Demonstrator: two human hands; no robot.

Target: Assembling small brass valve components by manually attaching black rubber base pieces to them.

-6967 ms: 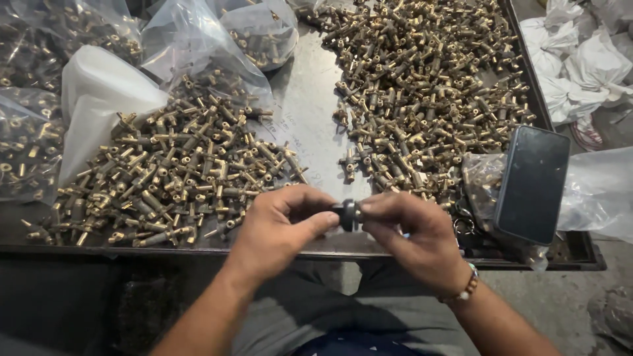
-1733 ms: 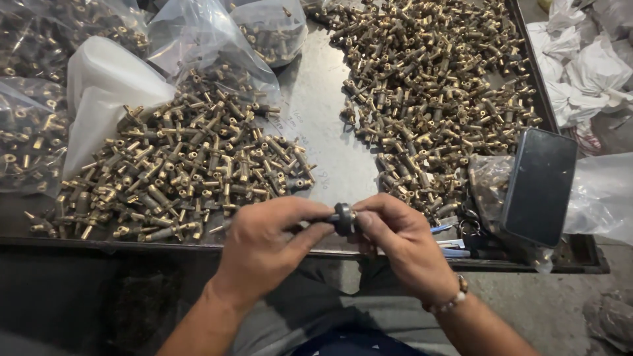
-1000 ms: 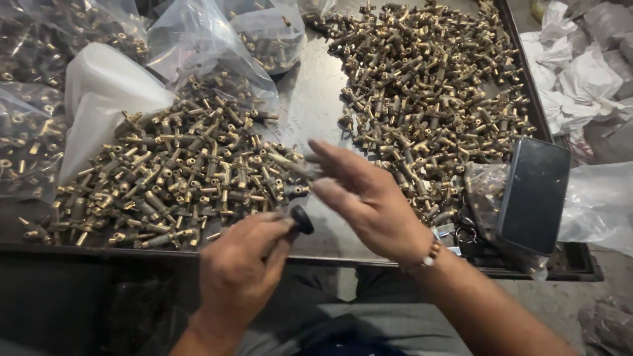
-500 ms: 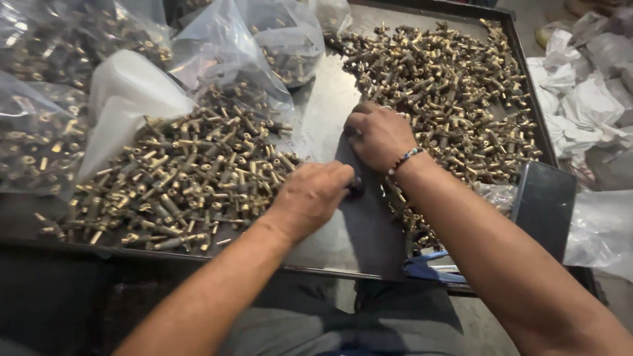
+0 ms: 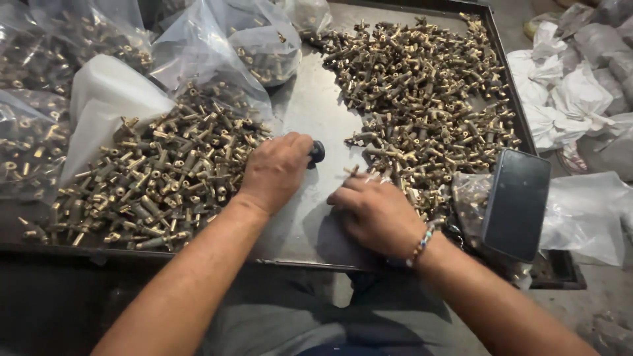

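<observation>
Head view: my left hand (image 5: 275, 170) rests knuckles-up on the bare middle strip of the metal tray (image 5: 310, 112), fingers curled over a small dark round part (image 5: 316, 152) that shows just past the fingertips. The hand touches it; whether it is fully gripped I cannot tell. The hand's left edge lies against the left heap of brass fittings (image 5: 155, 178), which spills from an opened clear plastic bag (image 5: 198, 53).

My right hand (image 5: 374, 212) lies palm-down near the tray's front edge, fingers loosely bent, fingertips at the near margin of the right heap of brass fittings (image 5: 422, 99). A brass piece sits at the fingertips; I cannot tell if it is pinched. A beaded bracelet (image 5: 421, 245) is on that wrist.

A dark phone (image 5: 515, 203) stands tilted at the tray's right front corner, against a small clear bag. White bags (image 5: 567, 99) lie beyond the tray's right rim. The tray sits on the bench.
</observation>
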